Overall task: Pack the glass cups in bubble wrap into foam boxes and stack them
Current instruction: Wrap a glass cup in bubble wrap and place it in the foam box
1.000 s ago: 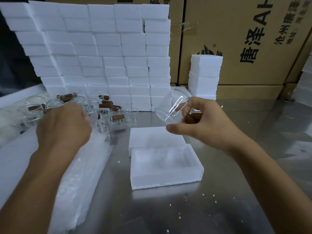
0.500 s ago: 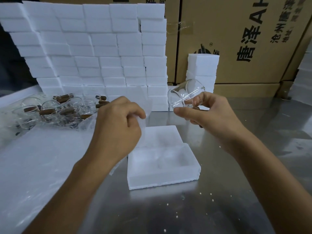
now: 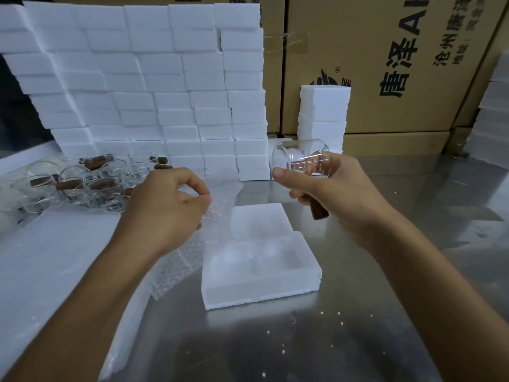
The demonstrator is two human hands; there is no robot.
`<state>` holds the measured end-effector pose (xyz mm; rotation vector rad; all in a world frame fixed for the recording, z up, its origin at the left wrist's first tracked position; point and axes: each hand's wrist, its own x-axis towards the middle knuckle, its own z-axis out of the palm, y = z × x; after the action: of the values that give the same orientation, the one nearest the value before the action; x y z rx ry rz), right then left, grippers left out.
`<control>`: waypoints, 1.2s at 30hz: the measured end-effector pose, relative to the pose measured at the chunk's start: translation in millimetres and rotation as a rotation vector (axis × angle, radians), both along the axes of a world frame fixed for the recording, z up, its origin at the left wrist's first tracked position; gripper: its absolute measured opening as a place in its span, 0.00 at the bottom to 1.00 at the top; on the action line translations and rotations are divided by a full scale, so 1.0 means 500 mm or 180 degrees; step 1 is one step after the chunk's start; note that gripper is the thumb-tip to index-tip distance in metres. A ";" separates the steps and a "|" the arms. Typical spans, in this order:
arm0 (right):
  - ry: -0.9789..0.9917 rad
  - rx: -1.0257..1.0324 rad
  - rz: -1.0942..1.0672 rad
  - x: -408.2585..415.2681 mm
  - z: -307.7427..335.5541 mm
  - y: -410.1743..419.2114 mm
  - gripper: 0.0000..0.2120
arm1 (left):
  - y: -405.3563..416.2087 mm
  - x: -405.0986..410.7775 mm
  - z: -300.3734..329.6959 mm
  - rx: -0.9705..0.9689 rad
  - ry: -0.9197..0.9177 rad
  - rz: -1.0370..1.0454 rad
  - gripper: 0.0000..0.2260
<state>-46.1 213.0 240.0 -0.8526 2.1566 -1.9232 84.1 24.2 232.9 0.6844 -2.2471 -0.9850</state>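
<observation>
Head view: the right hand holds a cup mid-frame; the left hand pinches bubble wrap. Wrapping seems next, then the open box.

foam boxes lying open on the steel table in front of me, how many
1, the open foam box between the hands; its lid lies flat just behind it. The closed boxes stacked at the back are not counted.
</observation>
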 end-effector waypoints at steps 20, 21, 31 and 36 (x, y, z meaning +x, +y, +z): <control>-0.0161 -0.0003 0.0351 0.017 0.000 -0.010 0.34 | 0.012 -0.010 -0.013 -0.0681 0.0639 -0.0469 0.12; -0.0189 0.0012 0.0314 0.017 -0.001 -0.011 0.33 | 0.008 -0.013 -0.019 -0.0531 0.0546 -0.0402 0.10; -0.0187 0.0043 0.0235 0.016 0.000 -0.007 0.31 | -0.010 -0.021 -0.036 0.0250 0.0024 -0.0099 0.08; -0.0255 0.0127 0.0336 0.022 -0.003 -0.012 0.22 | -0.015 -0.024 -0.047 0.0071 -0.0269 -0.0142 0.10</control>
<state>-34.9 207.0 238.7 -0.8493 2.0543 -1.8258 71.9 16.8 209.4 0.7006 -2.3370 -1.0216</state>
